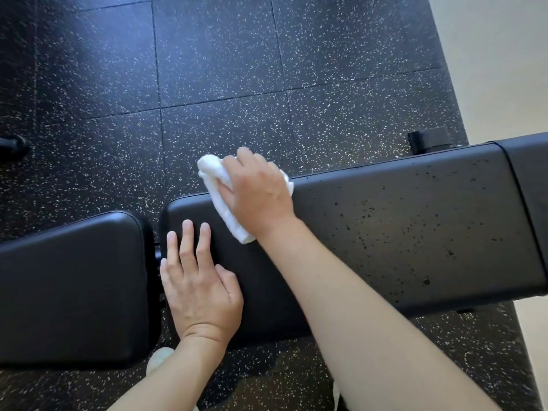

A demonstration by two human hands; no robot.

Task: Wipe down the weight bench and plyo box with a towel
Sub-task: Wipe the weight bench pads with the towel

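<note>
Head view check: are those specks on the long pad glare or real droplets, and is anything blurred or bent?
Head view: the specks on the long pad look like droplets, not glare; soft sheen on the seat pad; wide-angle bends the bench edges; right hand and towel fairly sharp; left hand rests flat.

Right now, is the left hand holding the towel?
No, the left hand lies flat and empty on the bench pad; the right hand presses the white towel.

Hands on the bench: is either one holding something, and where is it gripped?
The right hand clutches a white towel around its bunched middle. The left hand holds nothing, resting flat on the bench pad.
</note>
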